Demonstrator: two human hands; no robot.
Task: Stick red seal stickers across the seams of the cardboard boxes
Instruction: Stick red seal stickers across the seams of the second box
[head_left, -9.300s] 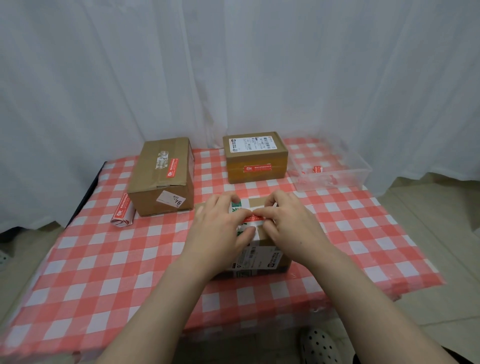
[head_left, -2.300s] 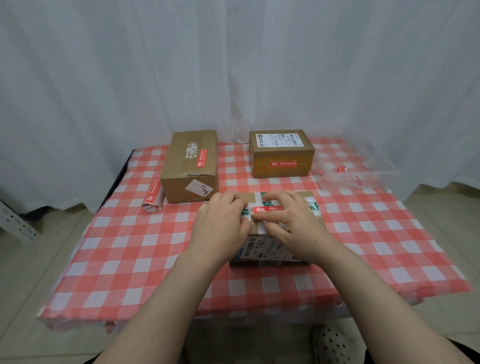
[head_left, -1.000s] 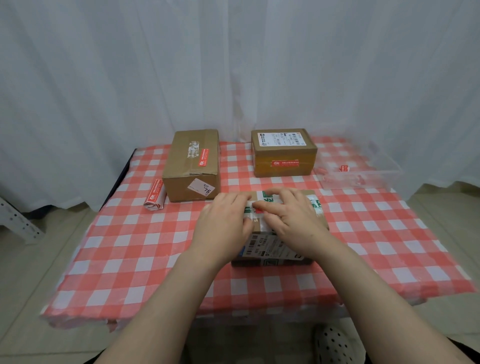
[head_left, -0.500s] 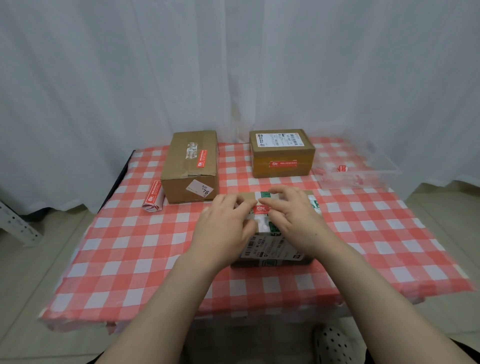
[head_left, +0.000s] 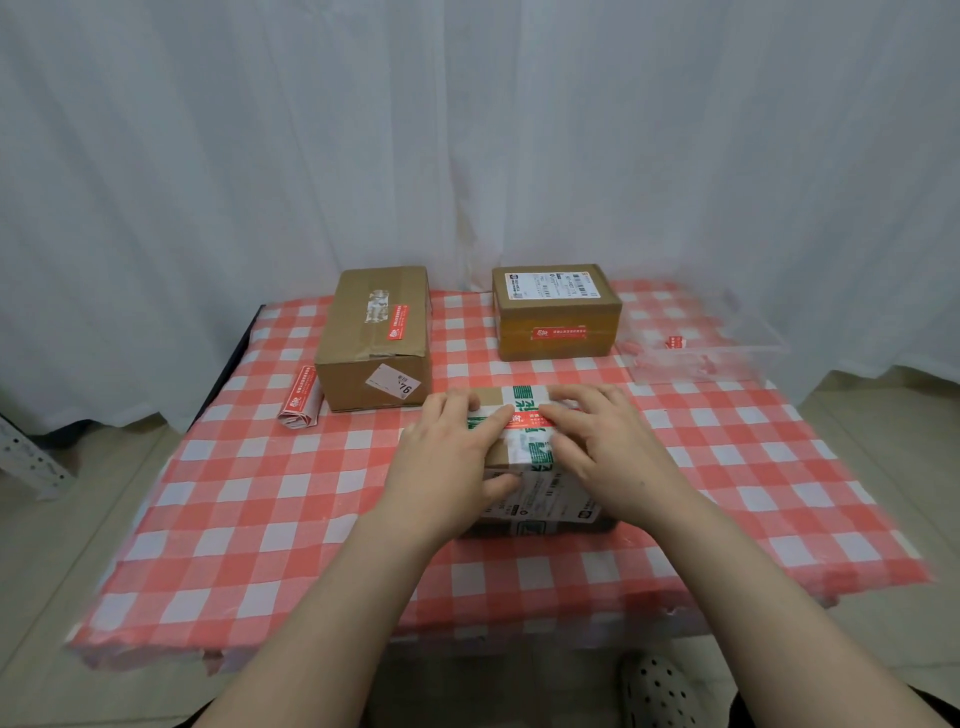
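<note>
Both hands have stayed on the near box (head_left: 540, 499) since the earlier frames, and the right hand (head_left: 608, 447) now covers more of the red seal sticker (head_left: 524, 418) than two seconds ago. The left hand (head_left: 447, 457) presses the sticker's left end with straight fingers; the right hand's fingers lie flat and spread over its right part.

Bare checked tablecloth (head_left: 260, 493) lies open to either side of this box and along the near edge. At the far right edge a clear bin (head_left: 727, 358) holds a small red sticker piece (head_left: 677, 342). The sticker's long axis runs left to right, across the green printed tape (head_left: 530, 397) that runs front to back.
</note>
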